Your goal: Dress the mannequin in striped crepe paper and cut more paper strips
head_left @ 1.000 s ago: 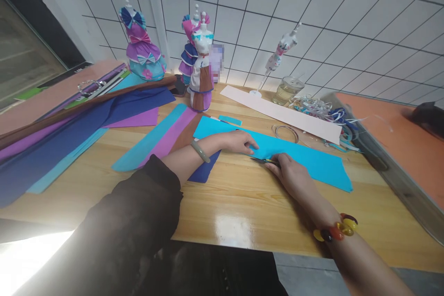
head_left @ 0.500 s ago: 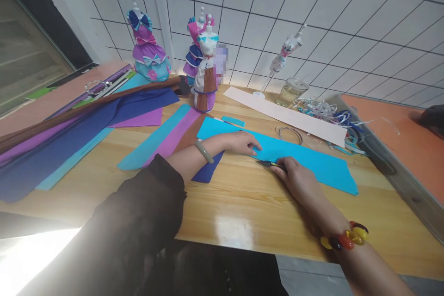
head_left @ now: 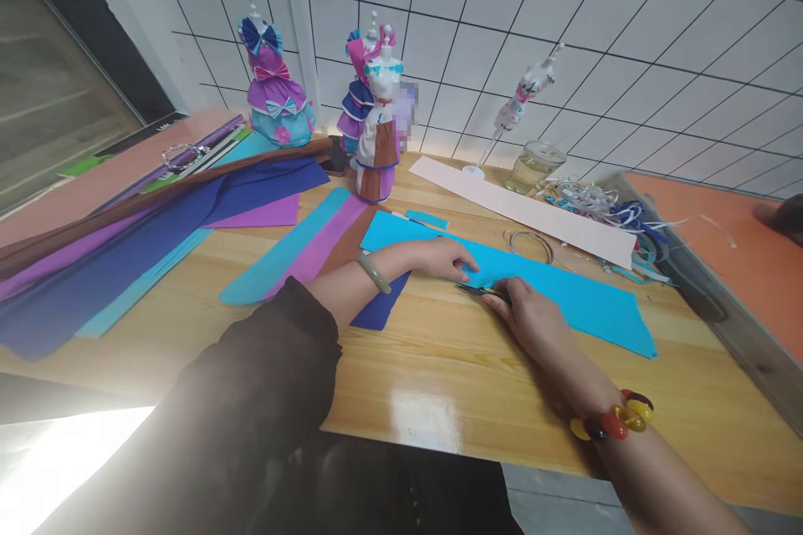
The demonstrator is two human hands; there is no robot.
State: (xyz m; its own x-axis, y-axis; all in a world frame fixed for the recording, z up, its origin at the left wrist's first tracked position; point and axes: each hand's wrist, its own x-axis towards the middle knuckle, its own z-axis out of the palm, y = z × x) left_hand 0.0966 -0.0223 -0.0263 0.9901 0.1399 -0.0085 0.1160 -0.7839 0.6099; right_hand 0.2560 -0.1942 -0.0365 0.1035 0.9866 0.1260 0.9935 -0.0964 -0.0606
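1. Blue strip (head_left: 590, 301), one, long; laid flat on the table (head_left: 470, 368) in front of the person, running from beneath the left wrist toward the right.
2. Left hand (head_left: 442, 257): fingers loosely spread and grasping nothing, tips resting on the strip near its near edge.
3. Right hand (head_left: 530, 309): fingers closed around dark snips (head_left: 480, 290) with a touch of yellow, blades lying at that near edge, pointing left.
4. Progress, as judged: early at this edge. No cut across the strip shows; most of its length lies whole to the right of the snips.
5. Small blue piece (head_left: 427, 220), separate, just beyond the strip; whether cut from it cannot be told.
6. Dressed mannequins, including one in purple and turquoise (head_left: 276, 96), standing complete-looking behind.
7. Writing: pale lettering on a black item (head_left: 150, 128), far left, too small to read. Brands: none legible.
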